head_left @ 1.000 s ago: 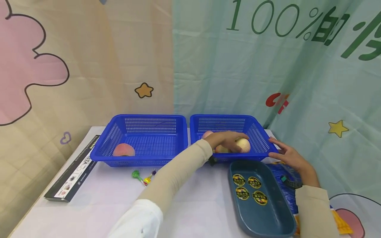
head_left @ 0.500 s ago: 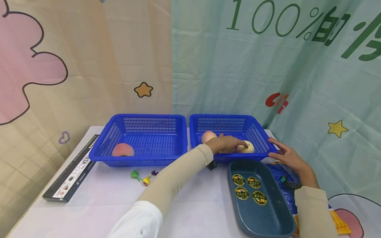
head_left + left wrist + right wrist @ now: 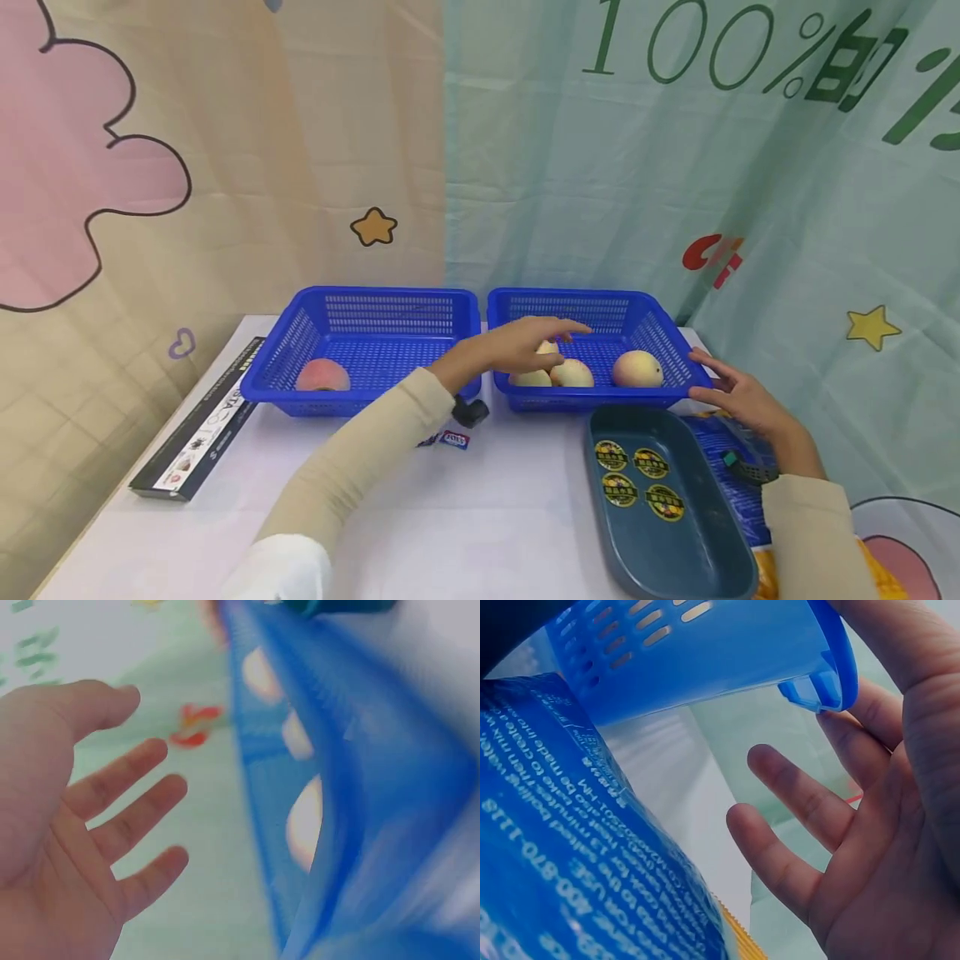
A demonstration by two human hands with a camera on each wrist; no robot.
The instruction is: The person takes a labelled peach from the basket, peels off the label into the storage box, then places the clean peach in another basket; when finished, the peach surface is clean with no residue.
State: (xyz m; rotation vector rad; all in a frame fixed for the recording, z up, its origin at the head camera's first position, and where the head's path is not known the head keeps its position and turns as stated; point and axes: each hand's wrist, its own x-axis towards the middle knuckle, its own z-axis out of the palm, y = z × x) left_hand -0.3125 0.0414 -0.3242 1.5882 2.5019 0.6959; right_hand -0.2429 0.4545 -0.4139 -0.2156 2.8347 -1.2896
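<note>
My left hand (image 3: 517, 343) hovers over the left end of the right blue basket (image 3: 600, 400), fingers spread and holding nothing. Several pale pink-yellow peaches lie in that basket: one peach (image 3: 637, 369) sits apart on the right, while another peach (image 3: 572, 373) rests among the group below my left hand. In the left wrist view the palm (image 3: 52, 855) faces the basket, apart from the peaches. My right hand (image 3: 742, 404) grips the basket's right rim at the front corner. Seen from the right wrist, thumb and first fingers pinch the rim, the other fingers loosely extended.
Left of it stands a second blue basket (image 3: 375, 398) with one redder peach (image 3: 322, 377). A dark teal tray (image 3: 675, 550) with round stickers lies in front, beside a blue printed bag (image 3: 738, 500). A long black-and-white box (image 3: 198, 425) and small wrapped candy (image 3: 455, 439) lie on the table.
My left hand has left the right-hand peach, rising and moving left; its fingers have spread. More peaches now show in the right basket. My right hand stays at the rim.
</note>
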